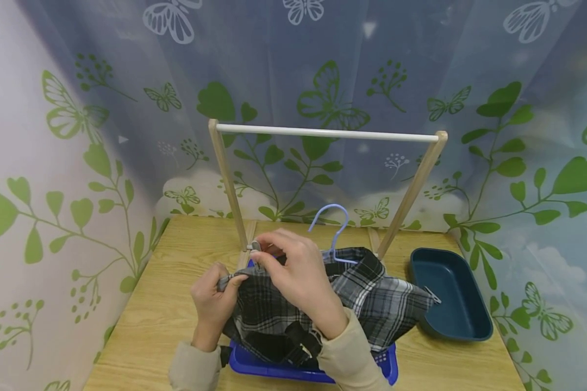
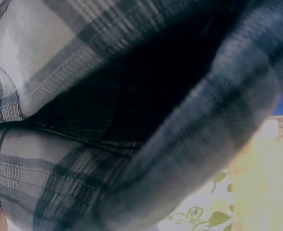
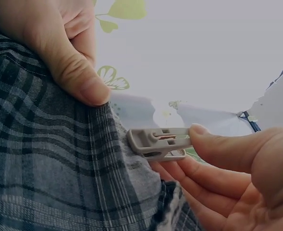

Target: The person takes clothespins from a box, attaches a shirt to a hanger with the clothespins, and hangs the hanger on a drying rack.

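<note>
A grey, black and white plaid garment lies bunched over a blue basket; its exact kind is unclear. My left hand pinches the garment's edge, with the thumb on top in the right wrist view. Between the thumb and fingers of my right hand is a grey clothespin, its jaws at the garment's edge. A lavender hanger shows its hook above the cloth; its lower part is hidden. Another clip sits at the garment's right corner. In the left wrist view, cloth folds fill most of the frame.
Behind the basket stands a wooden rack with a white bar. A dark teal bin is on the right of the wooden table, close to the garment's corner. Patterned curtains enclose the back and sides.
</note>
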Available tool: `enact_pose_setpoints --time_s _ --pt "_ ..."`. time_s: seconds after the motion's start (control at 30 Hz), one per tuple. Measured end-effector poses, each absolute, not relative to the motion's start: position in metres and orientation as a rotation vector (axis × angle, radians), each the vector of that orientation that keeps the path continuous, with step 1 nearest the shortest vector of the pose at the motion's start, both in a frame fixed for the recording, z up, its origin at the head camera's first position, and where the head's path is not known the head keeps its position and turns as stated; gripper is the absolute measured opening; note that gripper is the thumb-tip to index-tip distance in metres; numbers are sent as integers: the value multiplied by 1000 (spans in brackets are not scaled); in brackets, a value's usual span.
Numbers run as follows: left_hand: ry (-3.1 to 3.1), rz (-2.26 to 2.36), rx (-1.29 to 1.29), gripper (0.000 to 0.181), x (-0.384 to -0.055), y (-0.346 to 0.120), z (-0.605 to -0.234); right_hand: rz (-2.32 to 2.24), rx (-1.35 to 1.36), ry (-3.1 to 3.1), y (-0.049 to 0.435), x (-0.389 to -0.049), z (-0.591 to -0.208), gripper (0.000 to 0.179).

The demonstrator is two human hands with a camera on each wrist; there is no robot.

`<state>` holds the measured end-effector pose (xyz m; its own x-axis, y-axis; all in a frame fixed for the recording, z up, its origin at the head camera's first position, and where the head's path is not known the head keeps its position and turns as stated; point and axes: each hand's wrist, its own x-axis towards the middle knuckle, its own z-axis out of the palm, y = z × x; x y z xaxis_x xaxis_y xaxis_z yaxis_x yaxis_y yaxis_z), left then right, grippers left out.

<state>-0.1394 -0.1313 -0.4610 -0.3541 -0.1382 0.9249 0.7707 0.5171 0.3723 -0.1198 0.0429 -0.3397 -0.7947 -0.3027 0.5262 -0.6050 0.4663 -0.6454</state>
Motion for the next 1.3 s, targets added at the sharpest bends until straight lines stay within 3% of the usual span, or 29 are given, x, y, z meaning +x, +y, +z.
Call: enact_pose_setpoints --time_s 0.63,1.3 --pt "-1679 -1054 -550 59 -142 -135 -470 1330 783 -2366 47 -114 -336 31" --pt "-1671 -1057 -543 60 -143 -136 -471 1529 913 -2043 77 -93 -347 17"
